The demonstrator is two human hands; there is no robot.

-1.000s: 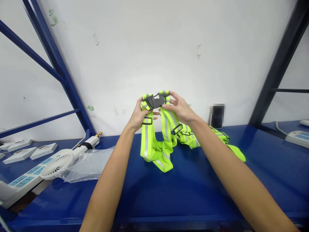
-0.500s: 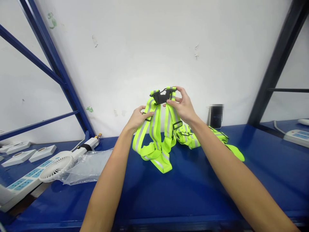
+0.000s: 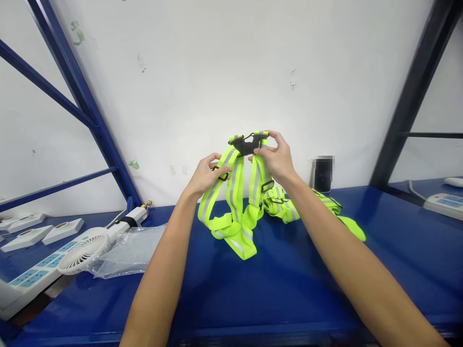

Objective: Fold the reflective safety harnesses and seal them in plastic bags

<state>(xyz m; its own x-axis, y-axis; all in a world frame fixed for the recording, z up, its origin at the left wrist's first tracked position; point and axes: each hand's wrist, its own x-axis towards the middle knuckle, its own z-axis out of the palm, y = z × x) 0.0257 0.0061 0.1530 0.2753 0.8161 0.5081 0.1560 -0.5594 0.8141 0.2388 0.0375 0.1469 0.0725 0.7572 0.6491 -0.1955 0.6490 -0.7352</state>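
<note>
Both hands hold up a neon-yellow reflective vest (image 3: 234,197) made of straps with silver stripes. Its lower loops hang close over the blue shelf (image 3: 275,294). At its top is a black plastic buckle (image 3: 249,145), its two halves joined. My left hand (image 3: 207,176) pinches a strap on the left beside a black slider (image 3: 221,172). My right hand (image 3: 275,155) grips the strap end at the buckle's right side, thumb in front and fingers partly hidden behind. A second black slider (image 3: 267,185) sits on the right strap.
More neon-yellow reflective straps (image 3: 289,209) lie bundled behind my right forearm. A black device (image 3: 323,174) leans against the white wall. To the left are a clear plastic bag (image 3: 126,250), a white fan (image 3: 84,253), a power strip (image 3: 34,277) and several white boxes (image 3: 63,230).
The buckle and vest top have shifted slightly to the right with my right hand. My left hand keeps its pinch on the left strap.
</note>
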